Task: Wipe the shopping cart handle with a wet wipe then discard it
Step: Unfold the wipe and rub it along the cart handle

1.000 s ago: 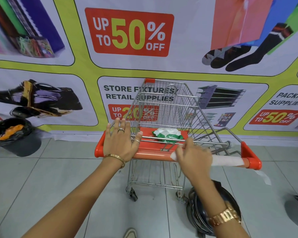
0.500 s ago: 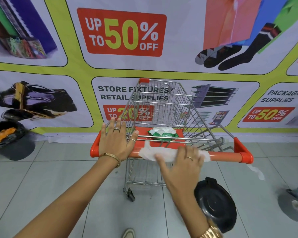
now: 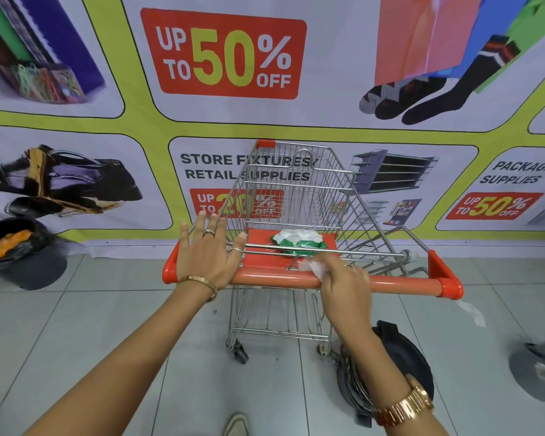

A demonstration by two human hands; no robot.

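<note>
Wiping stage, in progress. The right hand (image 3: 343, 284) is pressing the wet wipe (image 3: 313, 268) onto the orange cart handle (image 3: 277, 280), roughly mid-bar. Its fingers are curling over the bar with the bunched wipe pinned beneath them; only a white corner is showing at the fingertips. The left hand (image 3: 206, 256) is resting flat on the left end of the handle, fingers spread and straight, gripping nothing, apparently just steadying the cart (image 3: 296, 190).

A green and white wipes pack (image 3: 298, 242) is lying on the red child-seat flap just behind the handle.

Progress judgement: the wipe is out and working on the bar. Whether the stretch toward the right end cap (image 3: 450, 286) and the part under the left hand have been covered cannot be told. Discarding is not yet done. A black bin (image 3: 19, 256) with a liner is standing on the floor (image 3: 114, 325) to the left, well apart from the cart, and looks like the likely drop point. A black lid (image 3: 403, 350) is lying on the floor below the right forearm.
</note>
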